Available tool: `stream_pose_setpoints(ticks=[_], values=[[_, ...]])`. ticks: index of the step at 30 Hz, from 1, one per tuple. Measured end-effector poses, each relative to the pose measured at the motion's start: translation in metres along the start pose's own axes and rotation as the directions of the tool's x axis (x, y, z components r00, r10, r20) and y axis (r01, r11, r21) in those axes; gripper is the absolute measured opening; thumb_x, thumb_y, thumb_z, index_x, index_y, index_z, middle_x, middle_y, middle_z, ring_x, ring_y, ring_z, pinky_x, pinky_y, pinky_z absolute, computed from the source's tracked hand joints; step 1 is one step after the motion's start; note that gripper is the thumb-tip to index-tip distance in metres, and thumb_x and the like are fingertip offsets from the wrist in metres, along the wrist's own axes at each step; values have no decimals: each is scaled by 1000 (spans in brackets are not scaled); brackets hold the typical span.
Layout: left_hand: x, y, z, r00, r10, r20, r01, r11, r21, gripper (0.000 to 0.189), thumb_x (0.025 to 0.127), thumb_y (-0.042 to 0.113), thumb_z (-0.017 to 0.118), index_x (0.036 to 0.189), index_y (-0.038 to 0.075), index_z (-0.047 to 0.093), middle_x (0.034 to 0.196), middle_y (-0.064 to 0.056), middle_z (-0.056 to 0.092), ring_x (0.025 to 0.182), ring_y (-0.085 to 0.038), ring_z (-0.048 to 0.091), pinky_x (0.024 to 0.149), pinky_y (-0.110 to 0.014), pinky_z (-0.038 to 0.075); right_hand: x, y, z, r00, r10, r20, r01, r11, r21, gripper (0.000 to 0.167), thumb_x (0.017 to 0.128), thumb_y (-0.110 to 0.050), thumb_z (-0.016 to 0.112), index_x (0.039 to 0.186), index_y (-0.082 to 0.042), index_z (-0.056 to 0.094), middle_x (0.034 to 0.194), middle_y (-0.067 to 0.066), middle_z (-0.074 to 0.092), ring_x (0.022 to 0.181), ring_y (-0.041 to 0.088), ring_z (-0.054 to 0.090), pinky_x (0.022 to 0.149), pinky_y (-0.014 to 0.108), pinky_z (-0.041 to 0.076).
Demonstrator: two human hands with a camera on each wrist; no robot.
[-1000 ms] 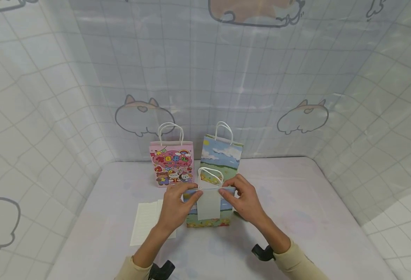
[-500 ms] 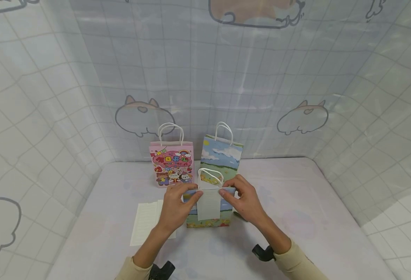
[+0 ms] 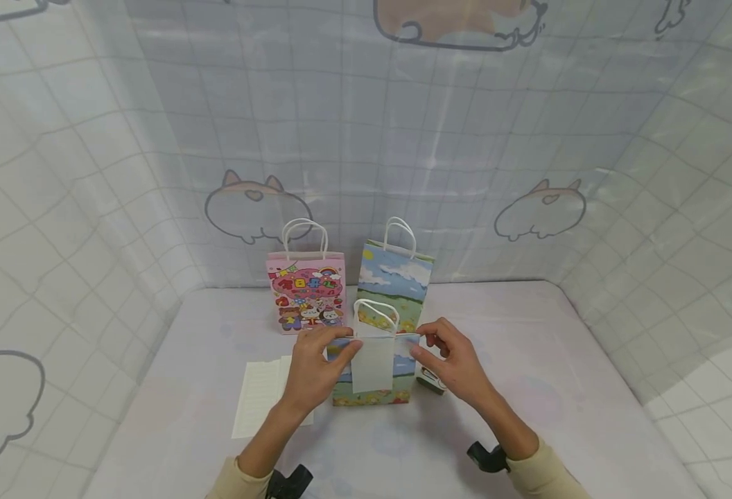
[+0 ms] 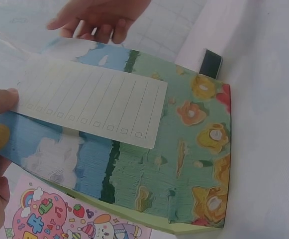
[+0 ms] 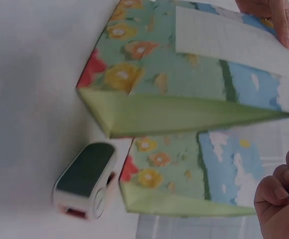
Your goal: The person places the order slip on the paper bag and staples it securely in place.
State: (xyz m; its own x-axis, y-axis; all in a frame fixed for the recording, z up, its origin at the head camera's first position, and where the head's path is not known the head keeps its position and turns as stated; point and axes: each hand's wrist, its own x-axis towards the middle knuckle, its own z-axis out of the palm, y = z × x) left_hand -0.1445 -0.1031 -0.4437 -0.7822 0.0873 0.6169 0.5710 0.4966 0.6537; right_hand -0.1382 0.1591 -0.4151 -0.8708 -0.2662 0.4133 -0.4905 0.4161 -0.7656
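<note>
Paper slip point(image 3: 373, 364) lies vs. the face of the front bag point(image 3: 401, 381), approx. mid-width; bag stands upright on the table point(image 3: 516, 388). L hand point(image 3: 316, 367) pinches slip's upper L corner to the bag's rim, thumb in front. R hand point(image 3: 456, 364) seems to hold nothing, fingers bent by the bag's upper R corner; can't tell if they touch. Main risk, I'd say: slip pivots or slides b/c it's pinned at one corner only & its R side looks loose. Bag might also twist or tip if L hand pulls, prob. being light paper. Stapler point(image 5: 87, 172), by its looks, sits just off bag's R side, so a low R-hand sweep could knock it. Sky-print bag point(image 3: 393, 277) just behind, pink bag point(image 3: 306, 298) to its L, both toward table's far edge; loose sheets point(image 3: 258, 398) L, partly hidden by L hand. More room R, past stapler; near edge out of frame.
</note>
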Motion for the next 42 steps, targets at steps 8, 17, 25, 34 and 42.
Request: stream_pose_setpoints(ticks=[8, 17, 25, 34, 42], values=[[1, 0, -1, 1000, -6, 3, 6, 1000, -6, 22, 86, 24, 82, 102, 10, 77, 99, 2, 76, 98, -18, 68, 93, -47, 39, -6, 42, -8, 998, 52, 31, -50, 997, -64, 21, 94, -19, 72, 113, -12, 66, 90, 1, 52, 69, 18, 41, 61, 27, 36], [1, -3, 0, 1000, 15, -7, -15, 1000, -5, 23, 85, 23, 82, 101, 8, 77, 98, 4, 76, 96, -16, 68, 91, -49, 40, -13, 93, -15, 965, 207, 161, -178, 968, -177, 41, 94, -44, 70, 121, -14, 66, 94, -6, 55, 78, 16, 47, 64, 26, 40], [0, -2, -1, 1000, 5, -7, -5, 1000, -13, 21, 85, 24, 82, 101, 11, 77, 99, 4, 76, 97, -15, 68, 92, -49, 40, -21, 119, -15, 869, 380, 316, -286, 908, -306, 47, 92, -41, 72, 126, -12, 62, 102, -3, 59, 84, 14, 51, 70, 28, 45], [0, -2, 0, 1000, -21, 1, 21, 1000, -14, 20, 86, 25, 81, 103, 15, 77, 101, 5, 76, 98, -14, 67, 93, -48, 39, -26, 126, -11, 838, 432, 334, -294, 872, -390, 45, 88, -40, 77, 124, -16, 62, 100, -5, 60, 85, 12, 53, 74, 32, 47], [0, -3, 1, 1000, -10, -5, 10, 1000, -13, 21, 86, 25, 82, 102, 14, 77, 100, 6, 76, 98, -14, 68, 93, -48, 40, -25, 121, -8, 822, 449, 351, -309, 869, -388, 48, 88, -39, 77, 124, -11, 63, 99, -4, 62, 85, 12, 54, 73, 31, 47]])
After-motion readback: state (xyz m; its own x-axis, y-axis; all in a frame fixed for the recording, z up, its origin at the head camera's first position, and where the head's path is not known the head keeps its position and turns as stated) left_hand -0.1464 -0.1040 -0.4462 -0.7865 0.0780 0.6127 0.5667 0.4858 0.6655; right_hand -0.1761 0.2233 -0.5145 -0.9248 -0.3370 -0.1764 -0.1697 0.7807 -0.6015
